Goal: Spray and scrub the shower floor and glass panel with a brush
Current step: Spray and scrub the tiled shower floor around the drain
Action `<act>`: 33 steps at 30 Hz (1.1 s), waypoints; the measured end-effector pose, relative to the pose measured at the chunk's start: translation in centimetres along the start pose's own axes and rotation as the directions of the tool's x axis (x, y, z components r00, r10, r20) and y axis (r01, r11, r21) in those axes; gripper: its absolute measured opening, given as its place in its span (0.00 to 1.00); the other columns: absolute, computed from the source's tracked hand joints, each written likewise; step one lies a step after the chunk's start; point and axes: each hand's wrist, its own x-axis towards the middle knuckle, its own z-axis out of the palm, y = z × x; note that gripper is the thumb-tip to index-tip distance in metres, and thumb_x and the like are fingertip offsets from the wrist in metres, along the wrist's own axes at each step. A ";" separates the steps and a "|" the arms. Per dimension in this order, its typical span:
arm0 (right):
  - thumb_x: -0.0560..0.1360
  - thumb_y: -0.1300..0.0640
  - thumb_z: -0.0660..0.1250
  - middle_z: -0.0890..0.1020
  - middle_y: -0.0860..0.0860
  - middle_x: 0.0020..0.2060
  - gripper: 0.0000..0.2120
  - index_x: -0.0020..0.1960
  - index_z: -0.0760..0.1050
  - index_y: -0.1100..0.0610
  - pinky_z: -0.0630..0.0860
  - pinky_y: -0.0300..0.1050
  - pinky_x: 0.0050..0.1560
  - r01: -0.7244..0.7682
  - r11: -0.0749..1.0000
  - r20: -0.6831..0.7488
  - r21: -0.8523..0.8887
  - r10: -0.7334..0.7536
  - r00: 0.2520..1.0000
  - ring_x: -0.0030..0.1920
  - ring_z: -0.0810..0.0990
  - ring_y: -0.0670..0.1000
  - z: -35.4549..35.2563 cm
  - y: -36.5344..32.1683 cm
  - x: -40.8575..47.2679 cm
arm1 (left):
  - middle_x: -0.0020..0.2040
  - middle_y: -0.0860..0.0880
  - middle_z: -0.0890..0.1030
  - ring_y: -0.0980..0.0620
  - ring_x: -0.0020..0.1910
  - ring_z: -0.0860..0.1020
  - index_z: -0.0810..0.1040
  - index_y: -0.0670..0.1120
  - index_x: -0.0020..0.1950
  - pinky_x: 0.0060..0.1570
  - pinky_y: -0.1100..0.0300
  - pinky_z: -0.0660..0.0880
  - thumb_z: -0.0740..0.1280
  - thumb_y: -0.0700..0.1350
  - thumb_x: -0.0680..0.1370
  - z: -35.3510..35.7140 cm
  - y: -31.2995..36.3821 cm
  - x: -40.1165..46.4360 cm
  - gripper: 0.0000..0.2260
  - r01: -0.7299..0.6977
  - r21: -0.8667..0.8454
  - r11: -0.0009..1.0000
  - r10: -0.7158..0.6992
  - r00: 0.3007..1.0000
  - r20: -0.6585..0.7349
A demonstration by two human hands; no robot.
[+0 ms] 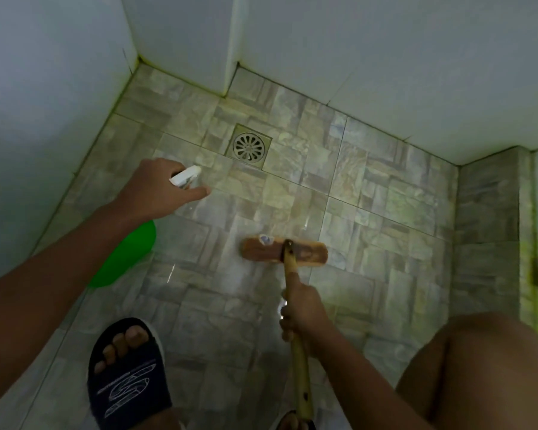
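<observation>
Brush (284, 250) handle cropped, spray bottle (185, 176) mostly hidden

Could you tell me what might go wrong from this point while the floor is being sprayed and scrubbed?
1. The tiled floor shines as if wet, and the sandal is open, so a slip seems possible.
2. The right hand alone grips the brush handle, so scrubbing may be weak or skid.
3. The left hand aims the spray bottle near the drain; cleaner could run off before scrubbing.
</observation>
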 end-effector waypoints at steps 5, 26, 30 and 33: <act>0.82 0.39 0.52 0.69 0.54 0.27 0.24 0.45 0.69 0.60 0.66 0.36 0.24 0.167 0.974 0.118 -0.153 -0.149 0.982 0.21 0.67 0.49 0.2 -11.7 4.3 | 0.27 0.46 0.67 0.47 0.27 0.65 0.67 0.44 0.29 0.32 0.56 0.62 0.82 0.55 0.71 0.1 0.1 0.6 0.27 0.010 0.052 0.999 -0.010 1.000 -0.005; 0.82 0.43 0.53 0.67 0.54 0.27 0.20 0.48 0.69 0.61 0.64 0.36 0.24 0.106 0.959 0.179 -0.263 -0.059 0.982 0.22 0.64 0.49 1.3 -13.1 4.7 | 0.27 0.48 0.63 0.49 0.29 0.64 0.63 0.46 0.29 0.35 0.55 0.62 0.79 0.59 0.68 -2.5 1.1 2.1 0.28 0.087 -0.040 0.995 -0.091 0.989 -0.118; 0.83 0.47 0.53 0.67 0.53 0.27 0.17 0.48 0.69 0.61 0.64 0.36 0.24 0.111 0.959 0.184 -0.260 -0.063 0.981 0.21 0.64 0.49 1.1 -13.0 5.0 | 0.29 0.44 0.72 0.47 0.32 0.72 0.75 0.38 0.31 0.35 0.55 0.66 0.81 0.53 0.71 -2.2 1.1 2.1 0.24 0.186 -0.026 0.982 -0.186 0.947 -0.261; 0.83 0.48 0.53 0.67 0.54 0.27 0.17 0.49 0.69 0.61 0.63 0.36 0.23 0.117 0.958 0.190 -0.262 -0.067 0.979 0.22 0.64 0.49 1.0 -12.9 4.9 | 0.34 0.43 0.76 0.48 0.35 0.74 0.78 0.37 0.36 0.38 0.54 0.69 0.80 0.58 0.70 -2.7 0.3 2.4 0.25 0.210 -0.069 0.975 -0.220 0.946 -0.238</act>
